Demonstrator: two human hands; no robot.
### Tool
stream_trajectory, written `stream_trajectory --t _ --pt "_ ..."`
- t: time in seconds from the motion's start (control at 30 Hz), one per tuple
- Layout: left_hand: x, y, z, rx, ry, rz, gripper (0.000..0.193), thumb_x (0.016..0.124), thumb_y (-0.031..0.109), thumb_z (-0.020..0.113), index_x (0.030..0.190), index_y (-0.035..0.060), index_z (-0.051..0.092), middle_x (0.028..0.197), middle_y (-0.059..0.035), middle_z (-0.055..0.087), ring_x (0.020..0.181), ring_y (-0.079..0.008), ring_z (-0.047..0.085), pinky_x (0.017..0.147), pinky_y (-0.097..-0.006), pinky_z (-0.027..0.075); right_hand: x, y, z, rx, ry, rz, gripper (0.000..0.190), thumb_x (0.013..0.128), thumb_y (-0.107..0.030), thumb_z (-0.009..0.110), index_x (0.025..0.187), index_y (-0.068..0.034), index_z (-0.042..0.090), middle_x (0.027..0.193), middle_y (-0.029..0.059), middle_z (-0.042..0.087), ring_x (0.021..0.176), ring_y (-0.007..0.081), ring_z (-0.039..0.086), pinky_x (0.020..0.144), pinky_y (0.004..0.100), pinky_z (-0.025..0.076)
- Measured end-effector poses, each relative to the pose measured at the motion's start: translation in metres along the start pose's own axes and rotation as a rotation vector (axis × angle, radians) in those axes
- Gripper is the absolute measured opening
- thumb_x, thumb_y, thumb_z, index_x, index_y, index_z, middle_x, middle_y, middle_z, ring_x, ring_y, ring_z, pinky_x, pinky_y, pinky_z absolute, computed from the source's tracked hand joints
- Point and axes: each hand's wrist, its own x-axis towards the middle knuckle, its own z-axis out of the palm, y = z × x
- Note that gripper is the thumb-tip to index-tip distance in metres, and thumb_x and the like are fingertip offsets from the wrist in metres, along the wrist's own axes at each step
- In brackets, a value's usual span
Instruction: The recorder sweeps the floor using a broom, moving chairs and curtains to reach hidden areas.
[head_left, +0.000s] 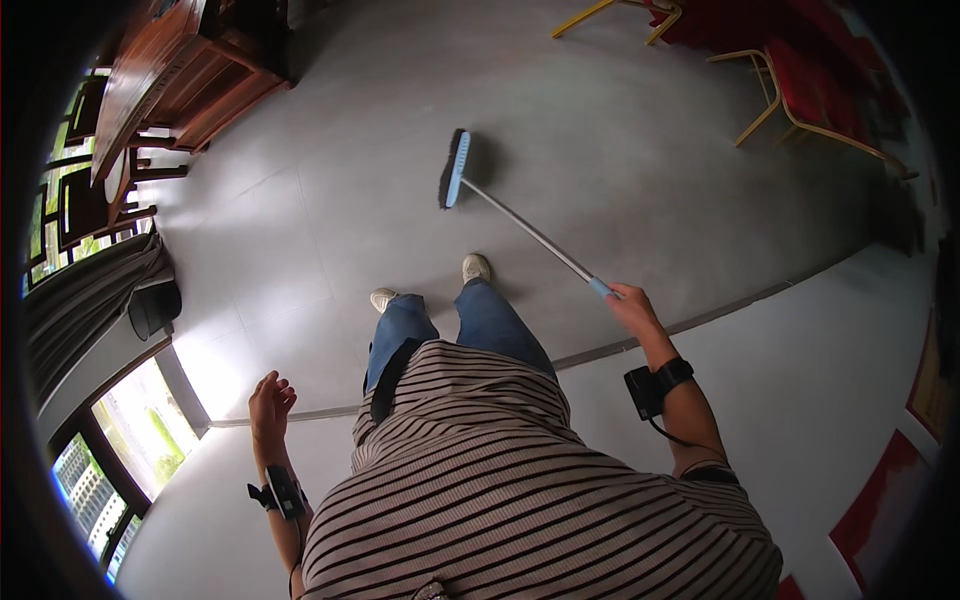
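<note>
My right hand (632, 307) grips the light-blue end of a long-handled broom (529, 229), held out to my right. Its grey metal pole slants forward and left to the light-blue broom head (458, 169), whose dark bristles face left. A shadow lies on the floor just right of that head; whether the bristles touch the floor I cannot tell. Off to my left side, my left hand (271, 405) hangs in the air with nothing in it, its fingers loosely bent. Both of my shoes stand on the grey floor (375, 150) behind the broom head.
A wooden desk (217, 90) stands at the far left. Below it are a grey curtain (97, 300) and a dark bin (155, 307) by the wall. Red chairs with gold frames (814, 94) stand far right. The wall (750, 360) runs close behind me.
</note>
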Motion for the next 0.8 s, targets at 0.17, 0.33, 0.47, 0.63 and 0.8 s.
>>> stream_trajectory --t 0.17,0.33,0.47,0.63,0.8 --pt "-0.008 -0.002 0.005 0.019 0.024 0.012 0.017 0.076 0.015 0.046 0.087 0.0026 0.045 0.063 -0.0032 0.048 0.053 -0.0104 0.046 0.048 -0.0213 0.039 0.029 -0.100 0.061 -0.008 -0.235 0.007 0.031 0.066 -0.020 0.046 0.096 -0.015 0.052 0.067 0.0066 0.055 0.049 0.0151 0.050 0.048 0.0259 0.041" --pt "-0.010 -0.004 -0.001 0.060 0.055 0.002 0.017 0.076 0.015 0.046 0.088 0.0028 0.045 0.065 -0.0034 0.049 0.054 -0.0105 0.047 0.049 -0.0216 0.040 0.046 -0.098 0.070 -0.255 -0.177 -0.073 0.034 0.064 -0.019 0.047 0.098 -0.012 0.052 0.052 0.0046 0.049 0.040 0.0119 0.044 0.040 0.0225 0.037" --pt "-0.006 -0.016 -0.018 0.033 0.058 -0.048 0.018 0.075 0.016 0.046 0.088 0.0032 0.044 0.065 -0.0032 0.048 0.054 -0.0105 0.047 0.049 -0.0218 0.040 0.026 -0.021 0.013 -0.103 -0.206 0.163 0.032 0.064 -0.019 0.048 0.096 -0.015 0.053 0.055 0.0036 0.050 0.043 0.0102 0.045 0.039 0.0226 0.038" --pt "0.002 -0.019 -0.027 0.007 -0.029 -0.078 0.018 0.076 0.015 0.045 0.088 0.0029 0.044 0.064 -0.0031 0.047 0.053 -0.0103 0.045 0.049 -0.0214 0.039 -0.060 0.060 -0.059 -0.005 0.006 0.462 0.031 0.066 -0.014 0.047 0.097 -0.011 0.052 0.063 0.0048 0.053 0.042 0.0105 0.045 0.033 0.0225 0.035" --pt "0.007 -0.012 -0.020 0.024 -0.112 -0.068 0.019 0.075 0.015 0.046 0.088 0.0021 0.044 0.064 -0.0031 0.046 0.053 -0.0100 0.044 0.049 -0.0212 0.037 -0.096 0.112 -0.068 -0.103 0.355 0.494 0.027 0.068 -0.017 0.045 0.091 -0.007 0.054 0.053 0.0067 0.051 0.042 0.0151 0.049 0.039 0.0286 0.039"
